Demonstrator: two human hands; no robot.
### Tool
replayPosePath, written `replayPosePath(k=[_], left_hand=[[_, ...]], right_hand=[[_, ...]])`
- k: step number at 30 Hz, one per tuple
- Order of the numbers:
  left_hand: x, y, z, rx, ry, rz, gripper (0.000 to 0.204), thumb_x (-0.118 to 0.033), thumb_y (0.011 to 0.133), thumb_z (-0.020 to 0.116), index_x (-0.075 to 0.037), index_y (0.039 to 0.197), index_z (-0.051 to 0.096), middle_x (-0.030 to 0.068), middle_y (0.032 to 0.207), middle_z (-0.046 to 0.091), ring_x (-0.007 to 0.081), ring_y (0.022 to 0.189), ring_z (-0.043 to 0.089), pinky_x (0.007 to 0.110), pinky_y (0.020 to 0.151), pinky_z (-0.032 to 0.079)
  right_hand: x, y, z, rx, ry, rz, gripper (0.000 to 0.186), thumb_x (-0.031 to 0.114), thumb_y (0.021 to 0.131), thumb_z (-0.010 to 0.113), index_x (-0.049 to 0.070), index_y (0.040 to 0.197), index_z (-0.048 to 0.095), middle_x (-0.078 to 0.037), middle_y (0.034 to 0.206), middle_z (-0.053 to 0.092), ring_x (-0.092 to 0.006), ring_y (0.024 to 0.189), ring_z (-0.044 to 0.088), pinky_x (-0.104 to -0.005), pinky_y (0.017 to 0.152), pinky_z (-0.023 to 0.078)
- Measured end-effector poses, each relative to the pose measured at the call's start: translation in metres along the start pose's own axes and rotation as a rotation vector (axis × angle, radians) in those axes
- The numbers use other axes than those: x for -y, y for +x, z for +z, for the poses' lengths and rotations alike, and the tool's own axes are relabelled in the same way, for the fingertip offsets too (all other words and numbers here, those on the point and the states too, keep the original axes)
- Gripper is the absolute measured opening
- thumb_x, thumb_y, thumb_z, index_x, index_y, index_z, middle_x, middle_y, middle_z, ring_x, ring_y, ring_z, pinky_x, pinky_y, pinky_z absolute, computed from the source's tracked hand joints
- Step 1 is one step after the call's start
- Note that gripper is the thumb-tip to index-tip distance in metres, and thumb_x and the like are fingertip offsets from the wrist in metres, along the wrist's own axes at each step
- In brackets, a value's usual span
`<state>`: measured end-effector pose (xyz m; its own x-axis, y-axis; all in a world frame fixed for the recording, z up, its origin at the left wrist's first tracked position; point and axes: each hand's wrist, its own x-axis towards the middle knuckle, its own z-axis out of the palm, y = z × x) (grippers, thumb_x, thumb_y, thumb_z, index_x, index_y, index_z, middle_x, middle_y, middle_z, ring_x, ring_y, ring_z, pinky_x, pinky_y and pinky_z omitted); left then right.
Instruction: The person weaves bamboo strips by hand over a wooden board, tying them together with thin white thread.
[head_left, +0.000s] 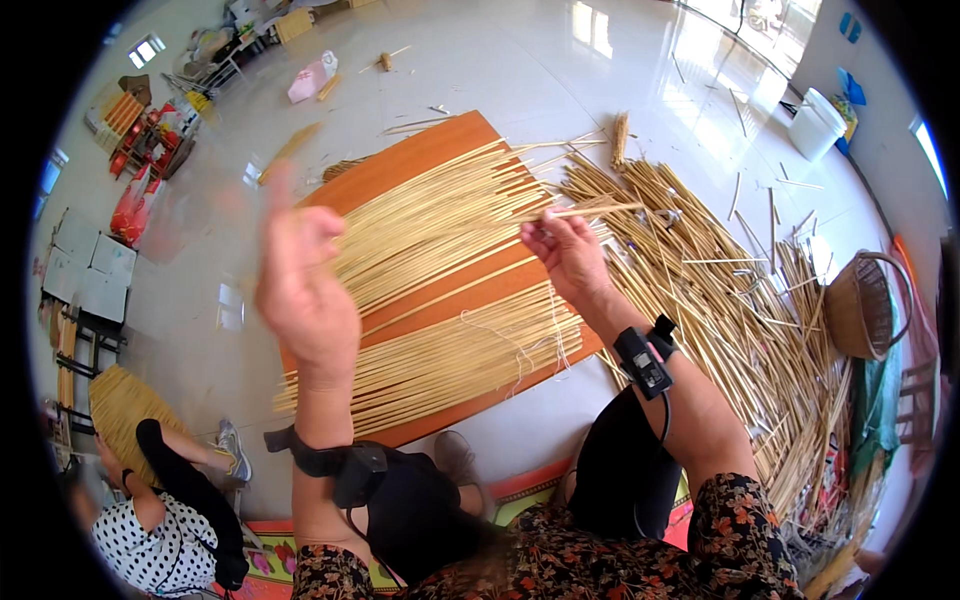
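My right hand (567, 252) pinches a few thin straw stalks (610, 208) between thumb and fingers, over the right edge of a brown board (470, 278). My left hand (305, 275) is raised above the board's left side, blurred by motion. Its index finger points up, the fingers stand apart, and nothing shows in it. On the board lie two bands of straw stalks side by side, a far band (420, 220) and a near band (450, 350). Loose white thread (515, 345) crosses the right part of the near band.
A large heap of loose stalks (700, 270) spreads over the floor at right, beside a wicker basket (862, 305). A white bucket (816, 125) stands at the far right. Another person in a dotted top (155, 545) sits at lower left by a woven straw piece (130, 405).
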<state>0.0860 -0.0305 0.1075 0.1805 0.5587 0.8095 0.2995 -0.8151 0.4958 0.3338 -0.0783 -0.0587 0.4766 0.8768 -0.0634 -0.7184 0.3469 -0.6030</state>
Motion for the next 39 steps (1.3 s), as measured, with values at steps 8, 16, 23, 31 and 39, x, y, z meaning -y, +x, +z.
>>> replayPosePath(k=[8, 16, 23, 31, 39], left_hand=[[0.062, -0.037, 0.032, 0.884, 0.073, -0.200, 0.039, -0.012, 0.098, 0.048, -0.001, 0.135, 0.051, 0.0163, 0.093, 0.071, 0.0233, 0.074, 0.068, 0.033, 0.072, 0.054], [0.059, -0.036, 0.028, 1.188, -0.109, -0.653, 0.041, -0.014, 0.100, 0.043, 0.002, 0.138, 0.046, 0.0119, 0.088, 0.069, 0.0138, 0.061, 0.064, 0.027, 0.061, 0.051], [0.061, -0.033, 0.028, 1.325, -0.140, -0.733, 0.043, -0.014, 0.099, 0.043, 0.002, 0.139, 0.045, 0.0062, 0.075, 0.065, 0.0099, 0.051, 0.053, 0.025, 0.054, 0.047], [0.075, -0.038, 0.031, 1.345, -0.128, -0.732, 0.043, -0.018, 0.098, 0.046, 0.000, 0.137, 0.048, 0.0049, 0.067, 0.062, 0.0106, 0.053, 0.051, 0.026, 0.054, 0.045], [0.057, -0.053, 0.053, 0.795, -0.219, -0.207, 0.029, -0.014, 0.095, 0.058, 0.002, 0.118, 0.062, 0.0140, 0.095, 0.069, 0.0142, 0.083, 0.068, 0.029, 0.074, 0.056]], right_hand=[[-0.001, -0.024, 0.027, 0.180, -0.164, 0.164, 0.007, 0.007, 0.095, 0.060, 0.002, 0.097, 0.057, -0.010, 0.092, 0.066, -0.0207, 0.085, 0.068, -0.0327, 0.080, 0.060], [-0.001, -0.023, 0.026, 0.177, -0.210, 0.244, 0.017, 0.009, 0.095, 0.060, 0.000, 0.108, 0.058, -0.010, 0.090, 0.066, -0.0199, 0.085, 0.068, -0.0321, 0.080, 0.060], [0.001, -0.024, 0.026, 0.209, -0.216, 0.287, 0.021, 0.010, 0.095, 0.060, -0.001, 0.112, 0.059, -0.010, 0.090, 0.067, -0.0194, 0.085, 0.069, -0.0317, 0.081, 0.059], [-0.005, -0.023, 0.023, 0.141, -0.234, 0.274, 0.013, 0.010, 0.093, 0.063, -0.001, 0.100, 0.061, -0.010, 0.088, 0.067, -0.0200, 0.081, 0.069, -0.0315, 0.077, 0.060], [-0.009, -0.005, 0.000, -0.159, -0.055, 0.101, 0.010, 0.009, 0.091, 0.065, 0.003, 0.092, 0.057, -0.011, 0.087, 0.065, -0.0241, 0.082, 0.068, -0.0373, 0.079, 0.060]])
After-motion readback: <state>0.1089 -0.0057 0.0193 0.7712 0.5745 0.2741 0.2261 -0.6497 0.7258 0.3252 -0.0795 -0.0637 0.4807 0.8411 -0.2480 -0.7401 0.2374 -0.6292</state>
